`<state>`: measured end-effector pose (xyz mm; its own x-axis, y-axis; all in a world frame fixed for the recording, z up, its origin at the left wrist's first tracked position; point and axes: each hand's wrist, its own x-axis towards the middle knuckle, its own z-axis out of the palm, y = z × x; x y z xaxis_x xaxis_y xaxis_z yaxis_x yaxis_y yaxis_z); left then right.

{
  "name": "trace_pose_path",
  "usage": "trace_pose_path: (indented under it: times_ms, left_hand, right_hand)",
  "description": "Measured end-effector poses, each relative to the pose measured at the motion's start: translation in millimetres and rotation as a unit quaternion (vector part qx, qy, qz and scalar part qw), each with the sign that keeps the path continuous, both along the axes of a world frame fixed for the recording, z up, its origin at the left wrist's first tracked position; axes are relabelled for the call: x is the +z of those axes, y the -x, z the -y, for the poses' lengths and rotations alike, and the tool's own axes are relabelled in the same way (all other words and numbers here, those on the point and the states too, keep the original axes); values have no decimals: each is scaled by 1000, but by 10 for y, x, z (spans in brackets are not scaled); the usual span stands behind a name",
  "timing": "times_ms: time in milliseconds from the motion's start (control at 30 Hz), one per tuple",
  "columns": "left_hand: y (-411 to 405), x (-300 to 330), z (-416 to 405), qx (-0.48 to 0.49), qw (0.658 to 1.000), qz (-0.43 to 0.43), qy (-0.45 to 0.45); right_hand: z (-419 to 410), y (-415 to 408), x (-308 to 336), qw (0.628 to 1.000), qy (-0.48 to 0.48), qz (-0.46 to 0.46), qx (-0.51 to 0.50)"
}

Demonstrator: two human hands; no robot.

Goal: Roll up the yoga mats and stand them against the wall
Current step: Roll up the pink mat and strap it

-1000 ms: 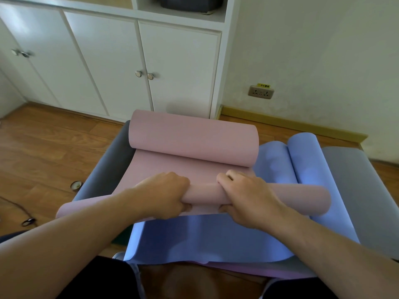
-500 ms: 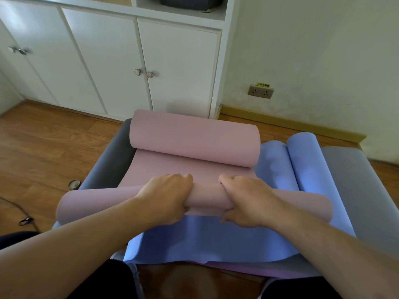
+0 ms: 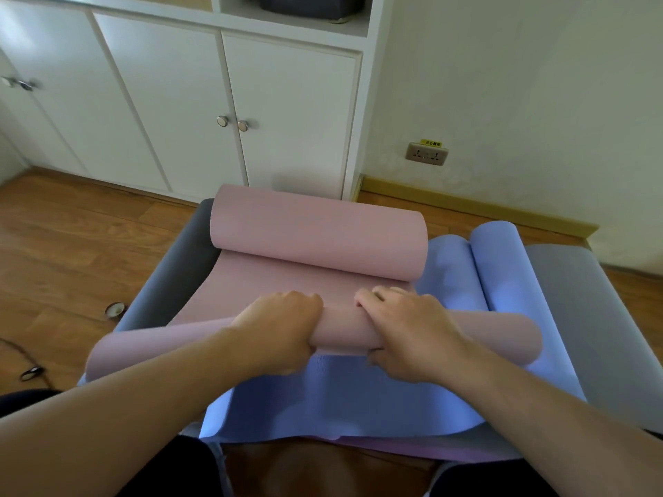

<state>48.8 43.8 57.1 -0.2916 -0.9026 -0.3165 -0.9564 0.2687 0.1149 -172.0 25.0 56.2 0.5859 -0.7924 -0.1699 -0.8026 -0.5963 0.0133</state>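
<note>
A pink yoga mat (image 3: 287, 281) lies on top of a blue mat (image 3: 358, 399) and a grey mat (image 3: 592, 317) on the floor. Its near end is wound into a thin roll (image 3: 502, 338) running left to right. My left hand (image 3: 283, 331) and my right hand (image 3: 405, 335) grip this roll side by side at its middle, fingers curled over the top, thumbs underneath. The pink mat's far end curls up in a thick roll (image 3: 315, 234). The blue mat's far end also curls up (image 3: 502, 252).
White cabinets (image 3: 179, 102) stand behind the mats, with a cream wall (image 3: 520, 84) and a socket (image 3: 427, 154) to the right. Wooden floor (image 3: 71, 245) spreads to the left, with a small round object (image 3: 114, 309) and a cable (image 3: 25, 367). My knees are at the bottom edge.
Both hands have pushed the thin pink roll a little farther away from me, winding up more mat. More of the blue mat shows in front of the roll.
</note>
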Motion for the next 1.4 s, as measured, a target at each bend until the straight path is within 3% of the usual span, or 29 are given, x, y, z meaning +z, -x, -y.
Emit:
trace_pose_path:
  times_ms: [133, 367, 533, 600, 833, 1067, 1267, 1400]
  left_hand:
    - [-31, 95, 70, -11, 1000, -13, -13]
    - [87, 115, -5, -29, 993, 50, 108]
    - [-7, 153, 95, 14, 999, -31, 26]
    - [-58, 199, 122, 11, 999, -39, 7]
    - [-14, 123, 28, -12, 992, 42, 121]
    - [-92, 93, 177, 28, 999, -16, 1]
    - [33, 42, 105, -22, 991, 24, 129]
    - [31, -2, 113, -16, 994, 27, 106]
  right_hand:
    - [-42, -6, -82, 999, 34, -1, 13]
    - [112, 64, 5, 996, -67, 38, -54]
    - [54, 29, 84, 995, 94, 26, -2]
    - [26, -2, 66, 993, 114, 22, 4]
    - [115, -38, -30, 997, -8, 42, -69]
    - [96, -77, -15, 994, 99, 44, 6]
    - [143, -49, -43, 996, 5, 33, -79]
    - [108, -43, -72, 997, 5, 51, -50]
